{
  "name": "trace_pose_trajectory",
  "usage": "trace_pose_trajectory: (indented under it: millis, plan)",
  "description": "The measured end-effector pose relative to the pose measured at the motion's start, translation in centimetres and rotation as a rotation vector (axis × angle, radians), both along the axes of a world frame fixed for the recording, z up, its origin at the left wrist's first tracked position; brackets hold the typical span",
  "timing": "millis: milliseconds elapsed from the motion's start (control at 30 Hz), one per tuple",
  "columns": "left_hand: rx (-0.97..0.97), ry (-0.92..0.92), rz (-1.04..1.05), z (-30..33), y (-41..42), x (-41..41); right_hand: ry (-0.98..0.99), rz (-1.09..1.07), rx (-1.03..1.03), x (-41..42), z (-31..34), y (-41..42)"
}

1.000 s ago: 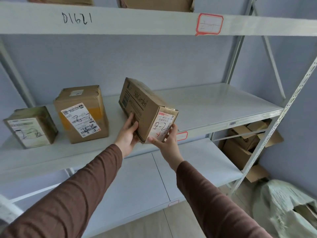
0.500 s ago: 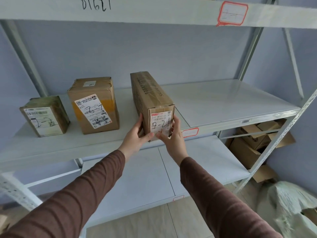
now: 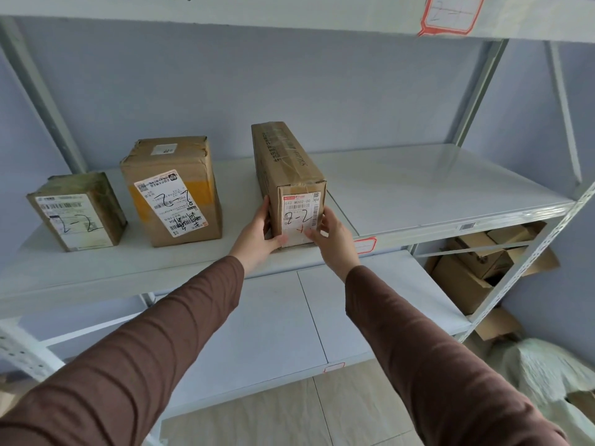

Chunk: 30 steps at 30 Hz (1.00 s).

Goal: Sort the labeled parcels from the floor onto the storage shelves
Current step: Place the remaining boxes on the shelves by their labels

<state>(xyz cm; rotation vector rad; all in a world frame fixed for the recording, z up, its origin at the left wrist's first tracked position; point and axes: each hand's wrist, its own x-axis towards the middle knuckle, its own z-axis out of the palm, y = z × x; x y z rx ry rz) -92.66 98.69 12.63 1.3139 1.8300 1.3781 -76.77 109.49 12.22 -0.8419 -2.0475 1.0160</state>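
Where the left hand (image 3: 257, 235) and right hand (image 3: 333, 236) clasp the long parcel (image 3: 286, 175), fingers curled round its near corners, it stands on the middle shelf (image 3: 434, 191); its label's small print is illegible. Leftward stand two marked boxes (image 3: 174, 191); top shelf tag (image 3: 450, 12) is cut off.

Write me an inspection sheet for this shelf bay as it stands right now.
Surface: grey middle shelf, right half bare.
Job's things: long parcel marked 2-2 stands on it; two more, a tall parcel and a small parcel, to its left, both marked 2-2.
Clutter: loose cartons behind the lower shelf.
Grippers: left hand and right hand hold the long parcel's near end.
Cables: nothing seen.
Surroundings: blue wall, pale sack on the floor.
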Motion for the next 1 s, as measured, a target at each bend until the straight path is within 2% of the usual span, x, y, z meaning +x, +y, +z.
trace_pose_trajectory:
  millis: [800, 1000]
  plan:
    - [-0.021, 0.062, 0.063, -0.4, 1.8, -0.6, -0.085, -0.014, 0.027, -1.3, 0.5, 1.0]
    - [-0.04, 0.099, 0.132, -0.8, 1.5, -0.3, -0.084, -0.034, 0.001, -0.8, 0.4, 0.3]
